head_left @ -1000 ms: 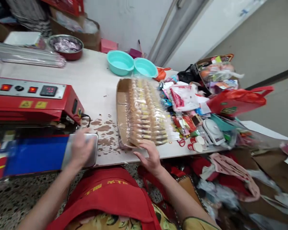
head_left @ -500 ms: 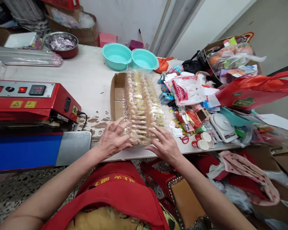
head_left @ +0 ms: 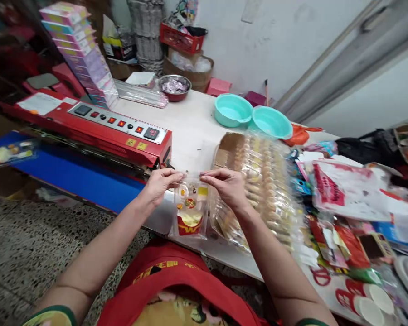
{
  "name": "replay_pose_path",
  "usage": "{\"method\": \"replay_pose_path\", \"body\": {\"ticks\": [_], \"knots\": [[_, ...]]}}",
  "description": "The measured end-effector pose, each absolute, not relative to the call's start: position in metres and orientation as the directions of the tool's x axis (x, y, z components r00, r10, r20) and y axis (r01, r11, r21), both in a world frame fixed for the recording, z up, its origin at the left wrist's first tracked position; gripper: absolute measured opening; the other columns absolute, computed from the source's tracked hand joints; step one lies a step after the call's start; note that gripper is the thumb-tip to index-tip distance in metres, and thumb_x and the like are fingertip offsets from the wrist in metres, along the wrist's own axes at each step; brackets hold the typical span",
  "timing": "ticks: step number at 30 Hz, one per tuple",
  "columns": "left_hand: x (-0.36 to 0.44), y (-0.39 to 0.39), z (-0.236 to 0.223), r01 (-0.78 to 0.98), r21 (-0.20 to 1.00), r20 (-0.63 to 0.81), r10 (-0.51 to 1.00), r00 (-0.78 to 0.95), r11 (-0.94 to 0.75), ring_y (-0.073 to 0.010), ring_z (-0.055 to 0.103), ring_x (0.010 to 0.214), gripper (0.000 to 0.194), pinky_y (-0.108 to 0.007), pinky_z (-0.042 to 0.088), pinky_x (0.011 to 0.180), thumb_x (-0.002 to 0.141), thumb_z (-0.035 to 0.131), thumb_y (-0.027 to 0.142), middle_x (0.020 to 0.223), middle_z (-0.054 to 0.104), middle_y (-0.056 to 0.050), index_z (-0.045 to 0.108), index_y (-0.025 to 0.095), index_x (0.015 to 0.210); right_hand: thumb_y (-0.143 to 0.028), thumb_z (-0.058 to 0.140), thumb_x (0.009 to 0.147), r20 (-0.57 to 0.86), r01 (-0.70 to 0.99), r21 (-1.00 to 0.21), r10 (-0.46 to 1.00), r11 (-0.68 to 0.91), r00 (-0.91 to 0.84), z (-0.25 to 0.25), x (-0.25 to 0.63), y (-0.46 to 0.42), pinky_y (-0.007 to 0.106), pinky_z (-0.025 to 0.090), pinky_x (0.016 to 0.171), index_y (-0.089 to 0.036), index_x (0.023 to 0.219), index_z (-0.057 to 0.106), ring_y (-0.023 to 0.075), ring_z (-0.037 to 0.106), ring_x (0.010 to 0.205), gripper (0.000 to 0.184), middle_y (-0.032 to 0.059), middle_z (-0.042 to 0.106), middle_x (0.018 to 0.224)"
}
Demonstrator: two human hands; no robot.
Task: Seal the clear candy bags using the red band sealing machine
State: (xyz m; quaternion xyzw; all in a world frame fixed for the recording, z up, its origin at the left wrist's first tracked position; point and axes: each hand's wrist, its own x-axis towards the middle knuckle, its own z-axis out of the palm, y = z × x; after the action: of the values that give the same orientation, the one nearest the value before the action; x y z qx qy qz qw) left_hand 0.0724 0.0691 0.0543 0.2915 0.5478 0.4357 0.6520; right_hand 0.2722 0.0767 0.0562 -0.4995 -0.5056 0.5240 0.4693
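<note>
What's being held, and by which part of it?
A clear packet, pinched near its two top corners: left hand at one, right hand at the other.

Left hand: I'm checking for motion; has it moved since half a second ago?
Yes; judged against the machine, the left hand has moved left, to near its right end.

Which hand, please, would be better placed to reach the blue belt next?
Probably the left hand: it holds the clear packet at the corner nearer the blue belt; the right hand holds the farther corner.
</note>
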Motion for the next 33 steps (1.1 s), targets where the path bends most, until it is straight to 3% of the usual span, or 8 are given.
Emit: {"method": "replay_pose_path", "body": {"ticks": [5,10,14,20,24,27,30,33], "knots": [[0.037,0.068,-0.003,-0.264,0.845,-0.528,0.808,-0.262,0.466,-0.0128,0.055,0.05,0.032,-0.022,0.042,0.047,0.056,0.083,0.037,0.058,0.064,-0.004,0.064,0.013,0.061,-0.036,0.086,0.055,-0.262,-0.03,-0.963,0.956,-0.268,-0.133,-0.002,0.218,0.083,0.03,0.054,0.063,-0.018,0.065,0.075,0.0179,0.065,0.064,0.023,0.0055,0.073,0.07],[0.008,0.065,-0.039,-0.333,0.768,-0.633,0.726,-0.27,0.547,-0.0117,0.055,0.046,0.033,-0.02,0.042,0.043,0.057,0.084,0.035,0.063,0.067,-0.006,0.064,0.012,0.07,-0.039,0.088,0.048,-0.407,-0.079,-0.907,0.908,-0.415,-0.101,-0.047,0.18,0.082,0.028,0.051,0.057,-0.016,0.063,0.072,0.015,0.061,0.057,0.031,0.0052,0.072,0.068],[-0.02,0.059,-0.045,-0.37,0.705,-0.697,0.687,-0.204,0.605,-0.0159,0.063,0.054,0.045,-0.023,0.049,0.047,0.054,0.087,0.032,0.076,0.071,-0.011,0.064,0.013,0.087,-0.038,0.088,0.046,-0.453,-0.109,-0.883,0.89,-0.456,-0.053,-0.069,0.16,0.089,0.027,0.05,0.056,-0.015,0.061,0.07,0.0139,0.059,0.055,0.032,0.0036,0.069,0.063],[-0.052,0.064,-0.054,-0.404,0.723,-0.684,0.661,-0.31,0.56,-0.0178,0.065,0.059,0.046,-0.028,0.054,0.055,0.05,0.085,0.019,0.074,0.069,-0.008,0.059,0.013,0.087,-0.036,0.083,0.048,-0.453,-0.142,-0.884,0.891,-0.446,0.021,-0.09,0.114,0.109,0.025,0.044,0.05,-0.016,0.059,0.066,0.0108,0.051,0.048,0.029,-0.0017,0.062,0.054],[-0.073,0.081,-0.056,-0.361,0.782,-0.624,0.634,-0.457,0.508,-0.017,0.063,0.057,0.039,-0.028,0.052,0.056,0.051,0.082,0.017,0.07,0.066,-0.005,0.058,0.013,0.082,-0.042,0.079,0.056,-0.434,-0.287,-0.87,0.899,-0.401,0.062,-0.091,0.09,0.106,0.026,0.048,0.056,-0.017,0.08,0.062,0.0121,0.057,0.056,0.038,-0.003,0.063,0.063],[-0.098,0.086,-0.042,-0.267,0.831,-0.541,0.595,-0.595,0.489,-0.0154,0.06,0.058,0.035,-0.03,0.052,0.063,0.055,0.078,0.015,0.069,0.062,-0.001,0.055,0.014,0.081,-0.045,0.074,0.068,-0.346,-0.249,-0.914,0.936,-0.319,0.07,-0.073,0.106,0.082,0.028,0.052,0.067,-0.019,0.097,0.059,0.0144,0.062,0.069,0.042,0.0,0.067,0.076],[-0.123,0.081,-0.025,-0.034,0.863,-0.35,0.547,-0.76,0.504,-0.017,0.061,0.076,0.04,-0.036,0.05,0.081,0.057,0.076,0.013,0.082,0.06,0.0,0.052,0.017,0.088,-0.042,0.069,0.077,-0.217,-0.02,-0.976,0.975,-0.216,0.046,-0.049,0.159,0.036,0.029,0.053,0.073,-0.019,0.1,0.061,0.0171,0.065,0.081,0.034,0.0042,0.069,0.087],[-0.116,0.073,-0.024,0.631,0.624,0.268,0.632,-0.727,0.461,-0.0311,0.051,0.115,0.054,-0.053,0.032,0.106,0.064,0.078,0.029,0.12,0.057,-0.011,0.051,0.017,0.11,-0.037,0.066,0.084,-0.031,0.283,-0.958,0.998,-0.047,0.059,-0.028,0.23,-0.026,0.033,0.054,0.076,-0.023,0.105,0.062,0.0196,0.066,0.085,0.026,0.0054,0.07,0.094]]}}
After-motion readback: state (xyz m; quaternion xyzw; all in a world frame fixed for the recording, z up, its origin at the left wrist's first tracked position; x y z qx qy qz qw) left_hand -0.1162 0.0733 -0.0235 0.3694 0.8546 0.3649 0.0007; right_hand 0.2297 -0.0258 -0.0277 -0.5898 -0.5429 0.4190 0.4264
